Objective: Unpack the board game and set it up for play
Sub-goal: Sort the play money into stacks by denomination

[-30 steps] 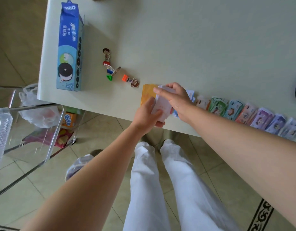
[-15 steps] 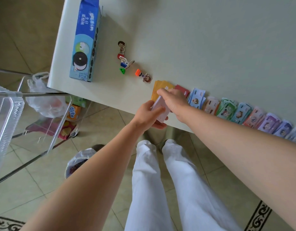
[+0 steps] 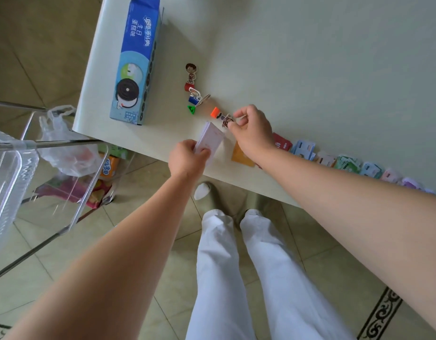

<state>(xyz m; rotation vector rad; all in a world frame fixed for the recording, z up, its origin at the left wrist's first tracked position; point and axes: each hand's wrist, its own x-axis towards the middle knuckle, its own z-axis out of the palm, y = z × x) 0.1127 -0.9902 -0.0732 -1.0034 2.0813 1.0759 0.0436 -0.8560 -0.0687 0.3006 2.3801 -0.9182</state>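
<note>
My left hand (image 3: 186, 160) grips a stack of white cards (image 3: 209, 140) at the table's near edge. My right hand (image 3: 252, 130) pinches the cardboard figure of the orange-based pawn (image 3: 224, 118) lying on the table. Three more pawns sit to its left: a red-based one (image 3: 190, 76), a blue-based one (image 3: 195, 96) and a green-based one (image 3: 192, 109). An orange card pile (image 3: 241, 157) and a red card pile (image 3: 282, 143) lie beside my right wrist. A row of play-money stacks (image 3: 347, 163) runs right along the edge.
A blue cookie box (image 3: 134, 62) lies at the left end of the pale green table (image 3: 310, 57). A clear plastic cart (image 3: 40, 182) with snack bags stands on the tiled floor to the left. My white trousers are below.
My right hand left the white stack and moved up to the orange-based pawn. My left hand shifted left, holding the stack alone. The orange and red piles are now uncovered.
</note>
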